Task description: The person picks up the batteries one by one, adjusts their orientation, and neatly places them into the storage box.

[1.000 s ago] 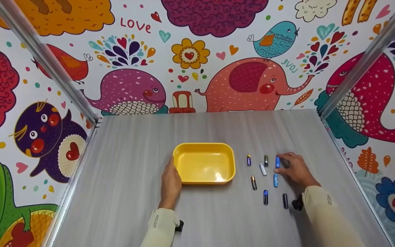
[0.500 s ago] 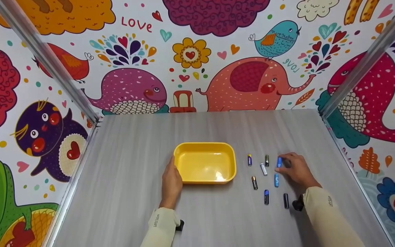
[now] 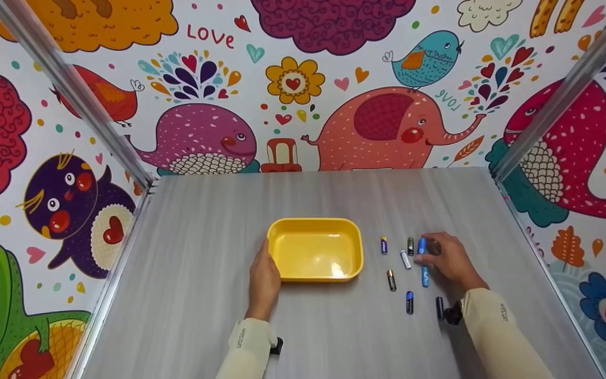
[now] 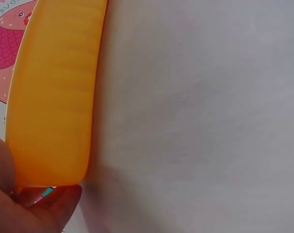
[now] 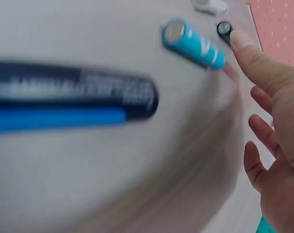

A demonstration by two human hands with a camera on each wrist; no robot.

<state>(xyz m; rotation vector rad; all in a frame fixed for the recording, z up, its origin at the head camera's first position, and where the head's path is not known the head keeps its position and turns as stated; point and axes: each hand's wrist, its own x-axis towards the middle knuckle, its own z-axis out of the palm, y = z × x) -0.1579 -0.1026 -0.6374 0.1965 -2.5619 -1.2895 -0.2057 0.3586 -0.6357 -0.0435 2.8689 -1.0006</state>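
My left hand (image 3: pixel 264 279) lies along the left wall of a yellow plastic container (image 3: pixel 315 276), fingers extended. In the left wrist view, that hand's fingers (image 4: pixel 64 206) touch the container at one corner. My right hand (image 3: pixel 451 259) pinches a blue battery (image 3: pixel 422 245) end to end between thumb and finger. Below it lies a light-blue battery (image 3: pixel 425 277), larger in the right wrist view (image 5: pixel 195 44). A dark green battery (image 3: pixel 411 246) and a white battery (image 3: pixel 405 259) sit just left of the pinched one. The right wrist view does not show the pinched battery.
Other loose batteries lie between container and right arm: a purple-yellow battery (image 3: pixel 384 245), a black-copper battery (image 3: pixel 391 280), a black-blue battery (image 3: pixel 410 302) and a black battery (image 3: pixel 440 308) beside the right wrist. Patterned walls with metal posts (image 3: pixel 539 110) border the grey table (image 3: pixel 192 237).
My right hand has shifted slightly left, taking the blue battery closer to the dark green one. The left hand and container have stayed in place.
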